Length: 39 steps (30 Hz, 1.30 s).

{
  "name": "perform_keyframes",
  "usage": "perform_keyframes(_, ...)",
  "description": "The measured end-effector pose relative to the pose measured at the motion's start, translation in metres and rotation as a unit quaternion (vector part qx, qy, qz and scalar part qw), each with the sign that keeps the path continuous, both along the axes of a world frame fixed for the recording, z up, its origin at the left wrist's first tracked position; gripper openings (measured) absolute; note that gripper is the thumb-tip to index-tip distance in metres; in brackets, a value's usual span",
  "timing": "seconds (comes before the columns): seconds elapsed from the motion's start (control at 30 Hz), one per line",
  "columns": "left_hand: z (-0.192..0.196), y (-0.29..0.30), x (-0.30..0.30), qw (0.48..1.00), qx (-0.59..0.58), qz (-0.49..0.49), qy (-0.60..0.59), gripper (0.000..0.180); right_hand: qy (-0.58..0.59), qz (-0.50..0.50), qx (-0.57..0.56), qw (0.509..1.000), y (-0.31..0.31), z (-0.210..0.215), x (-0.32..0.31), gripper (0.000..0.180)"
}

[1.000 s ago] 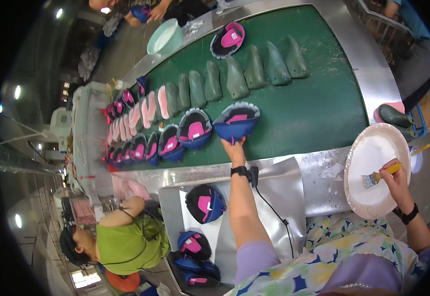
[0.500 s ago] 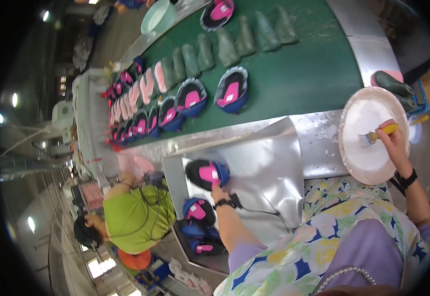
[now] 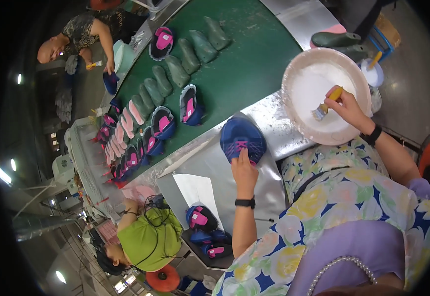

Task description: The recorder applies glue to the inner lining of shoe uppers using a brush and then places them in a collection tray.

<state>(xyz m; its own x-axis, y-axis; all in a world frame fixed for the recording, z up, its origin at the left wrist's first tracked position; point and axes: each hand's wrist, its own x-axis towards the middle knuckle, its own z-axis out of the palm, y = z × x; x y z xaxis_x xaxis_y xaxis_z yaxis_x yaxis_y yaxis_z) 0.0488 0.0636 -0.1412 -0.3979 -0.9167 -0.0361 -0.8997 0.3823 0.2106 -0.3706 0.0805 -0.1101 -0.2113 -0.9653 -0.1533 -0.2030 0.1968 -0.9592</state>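
One blue shoe upper (image 3: 242, 140) in hand, one brush (image 3: 326, 104), one white bowl (image 3: 294, 81), two wristbands (image 3: 245, 203)

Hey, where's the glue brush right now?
In the head view, upper right: the brush is in the right hand, its bristles over the white basin.

Bright, even indoor light fills the centre; small ceiling lamps (image 3: 2, 173) glow at the dark left rim. The metal surface (image 3: 210, 163) shows soft glare, and shadows are faint. Fisheye bending curves straight edges outward, with a black vignette; the far edges look soft.
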Motion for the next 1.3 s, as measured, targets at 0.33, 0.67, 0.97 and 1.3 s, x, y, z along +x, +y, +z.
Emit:
perform_keyframes(0.33,-0.002,-0.084,0.000,0.975,0.139,-0.169,0.027,0.042,0.085,-0.100,-0.005,0.991,-0.011,-0.016,-0.014,0.022)
perform_keyframes(0.67,0.104,-0.101,-0.040,0.685,0.373,0.190,0.597,0.055,0.272,0.247,-0.069,0.927,-0.011,-0.027,0.006,0.018)
perform_keyframes(0.97,0.093,-0.109,-0.122,0.712,0.410,0.104,0.560,0.057,-0.002,0.109,-0.091,0.990,-0.035,0.064,-0.052,0.018)
perform_keyframes(1.3,0.077,-0.102,-0.169,0.922,0.009,-0.091,0.377,0.059,0.063,0.011,-0.124,0.990,-0.020,0.069,-0.034,0.028)
